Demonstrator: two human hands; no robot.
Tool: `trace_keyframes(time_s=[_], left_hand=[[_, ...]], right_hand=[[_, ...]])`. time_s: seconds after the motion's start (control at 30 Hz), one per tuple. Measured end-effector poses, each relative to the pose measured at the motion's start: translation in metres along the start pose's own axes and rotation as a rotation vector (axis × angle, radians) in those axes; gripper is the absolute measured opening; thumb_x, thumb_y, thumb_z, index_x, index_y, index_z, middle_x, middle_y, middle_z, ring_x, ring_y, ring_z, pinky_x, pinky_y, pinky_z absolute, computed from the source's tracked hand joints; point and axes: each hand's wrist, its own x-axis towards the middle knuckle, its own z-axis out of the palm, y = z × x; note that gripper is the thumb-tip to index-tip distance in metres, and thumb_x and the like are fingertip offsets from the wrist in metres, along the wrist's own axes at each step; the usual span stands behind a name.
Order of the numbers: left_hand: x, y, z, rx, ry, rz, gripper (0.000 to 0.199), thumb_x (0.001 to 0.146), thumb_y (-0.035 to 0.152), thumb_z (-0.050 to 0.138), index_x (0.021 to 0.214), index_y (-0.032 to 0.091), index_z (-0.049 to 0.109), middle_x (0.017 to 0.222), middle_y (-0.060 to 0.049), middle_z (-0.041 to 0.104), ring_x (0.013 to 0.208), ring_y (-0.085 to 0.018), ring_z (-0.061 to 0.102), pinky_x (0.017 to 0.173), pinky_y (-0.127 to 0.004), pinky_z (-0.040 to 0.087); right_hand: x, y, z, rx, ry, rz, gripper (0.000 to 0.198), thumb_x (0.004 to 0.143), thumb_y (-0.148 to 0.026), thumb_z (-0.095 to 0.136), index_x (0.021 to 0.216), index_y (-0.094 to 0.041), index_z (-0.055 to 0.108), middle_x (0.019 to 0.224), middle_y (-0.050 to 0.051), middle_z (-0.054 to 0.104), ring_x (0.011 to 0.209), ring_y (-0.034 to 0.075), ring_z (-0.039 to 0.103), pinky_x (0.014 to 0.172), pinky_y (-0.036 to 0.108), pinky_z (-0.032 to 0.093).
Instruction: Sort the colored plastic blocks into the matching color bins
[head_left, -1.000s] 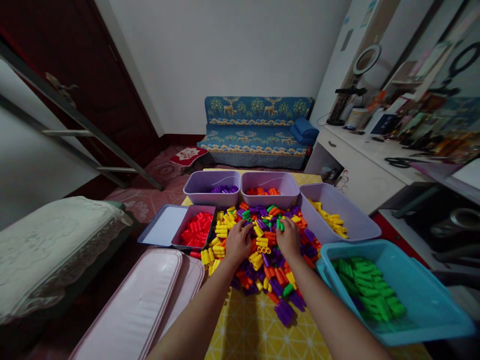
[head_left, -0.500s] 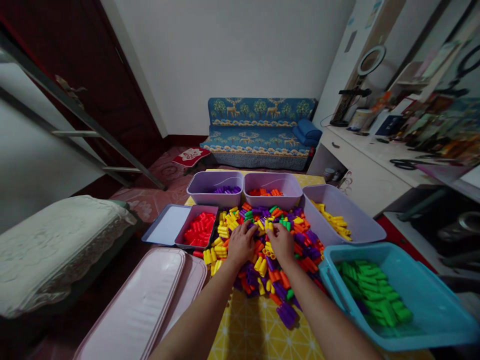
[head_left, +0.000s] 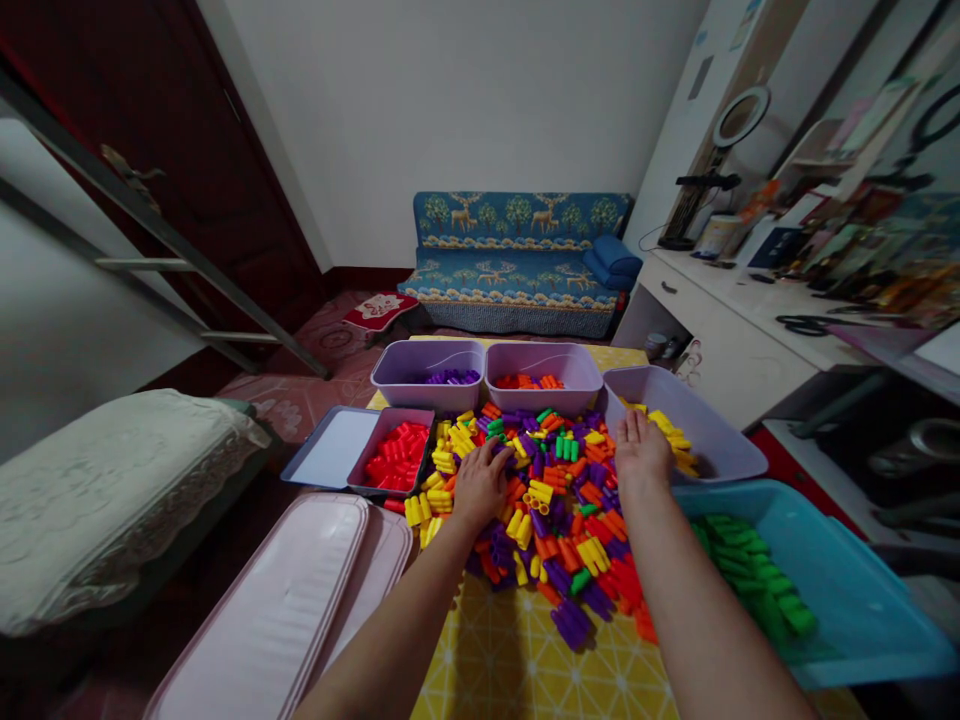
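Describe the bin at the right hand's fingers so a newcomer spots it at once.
Start at the yellow tablecloth and go right to the turquoise bin. Just beyond it sits a lilac bin, set at an angle. Unlike the other two lilac bins along the far edge, it holds yellow pieces.

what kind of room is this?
Probably a living space in a home: a deer-patterned sofa against the wall, a lace-edged cloth at left, and a cluttered white cabinet at right.
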Motion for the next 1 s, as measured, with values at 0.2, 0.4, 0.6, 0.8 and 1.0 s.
trace_keyframes(time_s=[0.2, 0.4, 0.6, 0.8, 1.0], left_hand=[[0.0, 0.001, 0.0, -0.017, 0.008, -0.003, 0.047, 0.087, 0.014, 0.052, 0.131, 0.031, 0.055, 0.141, -0.005, 0.049, 0.12, -0.026, 0.049, 0.105, -0.045, 0.04], [0.0, 0.001, -0.001, 0.004, -0.003, 0.0, 0.047, 0.086, 0.014, 0.052, 0.129, 0.031, 0.056, 0.141, -0.004, 0.05, 0.121, -0.025, 0.049, 0.106, -0.045, 0.039], [0.0, 0.0, 0.0, 0.013, 0.003, 0.011, 0.046, 0.086, 0.015, 0.052, 0.129, 0.03, 0.056, 0.141, -0.005, 0.05, 0.121, -0.025, 0.049, 0.105, -0.044, 0.039], [-0.001, 0.001, 0.0, -0.003, 0.009, 0.013, 0.045, 0.086, 0.014, 0.052, 0.128, 0.029, 0.056, 0.14, -0.006, 0.05, 0.12, -0.025, 0.049, 0.105, -0.044, 0.039], [-0.001, 0.001, 0.0, 0.023, 0.001, 0.014, 0.044, 0.086, 0.016, 0.052, 0.128, 0.029, 0.056, 0.141, -0.005, 0.05, 0.122, -0.025, 0.049, 0.105, -0.044, 0.039]], right_hand=[[-0.023, 0.025, -0.011, -0.247, -0.196, -0.007, 0.029, 0.07, -0.039, 0.06, 0.091, -0.02, 0.059, 0.095, 0.006, 0.07, 0.089, 0.017, 0.067, 0.073, 0.029, 0.054], [-0.057, 0.058, -0.022, -0.807, -0.534, -0.224, 0.02, 0.066, -0.029, 0.063, 0.083, -0.02, 0.069, 0.086, 0.005, 0.072, 0.084, 0.021, 0.066, 0.081, 0.037, 0.052], [-0.086, 0.07, -0.017, -1.29, -0.681, -0.374, 0.037, 0.074, -0.022, 0.066, 0.11, -0.016, 0.066, 0.112, 0.013, 0.067, 0.094, 0.024, 0.066, 0.084, 0.036, 0.049], [-0.098, 0.06, -0.013, -1.729, -0.699, -0.547, 0.027, 0.084, -0.022, 0.061, 0.11, -0.019, 0.064, 0.115, 0.013, 0.063, 0.1, 0.024, 0.064, 0.08, 0.032, 0.048], [-0.101, 0.06, -0.018, -1.655, -0.765, -0.575, 0.024, 0.078, -0.013, 0.062, 0.1, -0.022, 0.064, 0.106, 0.004, 0.065, 0.093, 0.018, 0.064, 0.078, 0.026, 0.045]])
